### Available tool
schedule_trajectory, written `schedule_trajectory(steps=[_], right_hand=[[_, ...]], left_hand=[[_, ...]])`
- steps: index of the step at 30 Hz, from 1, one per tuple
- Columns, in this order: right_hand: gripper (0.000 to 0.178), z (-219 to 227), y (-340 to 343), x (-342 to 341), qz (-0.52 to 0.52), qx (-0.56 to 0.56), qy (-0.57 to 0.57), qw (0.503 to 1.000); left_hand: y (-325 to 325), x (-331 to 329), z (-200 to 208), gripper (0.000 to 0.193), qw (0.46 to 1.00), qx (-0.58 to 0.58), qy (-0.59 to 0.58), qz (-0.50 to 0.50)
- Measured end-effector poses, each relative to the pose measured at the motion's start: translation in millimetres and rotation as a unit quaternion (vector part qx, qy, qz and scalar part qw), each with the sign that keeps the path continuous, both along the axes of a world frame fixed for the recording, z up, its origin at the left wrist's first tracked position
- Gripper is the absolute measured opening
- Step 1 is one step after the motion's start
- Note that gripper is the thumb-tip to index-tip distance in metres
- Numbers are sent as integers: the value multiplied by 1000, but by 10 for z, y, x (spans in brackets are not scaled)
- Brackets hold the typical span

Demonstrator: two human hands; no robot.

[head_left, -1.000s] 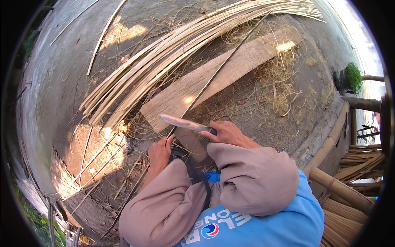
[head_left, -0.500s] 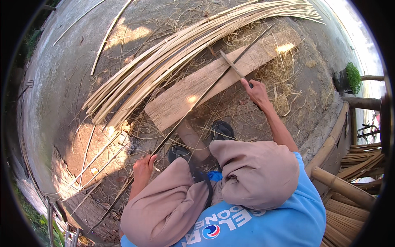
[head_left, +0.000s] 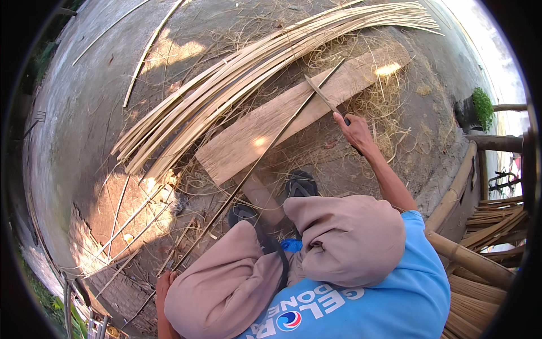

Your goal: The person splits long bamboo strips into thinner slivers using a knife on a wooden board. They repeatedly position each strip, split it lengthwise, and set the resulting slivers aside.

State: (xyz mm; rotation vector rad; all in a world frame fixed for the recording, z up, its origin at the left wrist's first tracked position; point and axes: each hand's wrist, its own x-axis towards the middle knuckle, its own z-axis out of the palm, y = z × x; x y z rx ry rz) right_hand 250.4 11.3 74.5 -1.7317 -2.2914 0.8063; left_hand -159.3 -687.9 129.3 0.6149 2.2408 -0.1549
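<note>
My right hand [head_left: 357, 131] grips a knife [head_left: 323, 95] by its handle. The blade lies across a long, dark-edged bamboo strip [head_left: 278, 134] near the strip's far end. Under both is a flat wooden board [head_left: 240, 144], slanting away to the upper right. My left hand [head_left: 164, 282] is low beside my left knee, closed round the near part of the same strip. My left trouser leg partly hides that hand. The strip runs from the board down past my left foot to the lower left.
A bundle of pale split strips [head_left: 226, 76] lies beyond the board. Curly shavings [head_left: 389, 104] are heaped at its right. A bamboo rail [head_left: 471, 260] and stacked strips [head_left: 474, 294] stand at my right, with a potted plant [head_left: 481, 107] farther off. Loose sticks [head_left: 127, 226] lie at left.
My left hand has moved down and back toward my left hip, drawing the strip along under the knife. The strip's far end is now closer to the blade. My right hand stays nearly still.
</note>
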Motion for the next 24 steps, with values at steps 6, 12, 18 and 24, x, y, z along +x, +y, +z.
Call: schedule_trajectory(steps=[6,12,18,24], right_hand=[[72,-305,-514,-376,-43,-11,89,995],[71,-296,-604,-460,-56,-66,115,990],[67,-32,-1507,-462,176,-25,73,981],[66,5,-641,-150,27,-46,18,998]], left_hand=[[1758,277,-525,55,960,273,-31,-54],[3464,557,-848,60,896,211,-390,21],[3303,1154,-667,50,961,261,-3,-89],[3232,1248,-676,46,959,264,40,-98]])
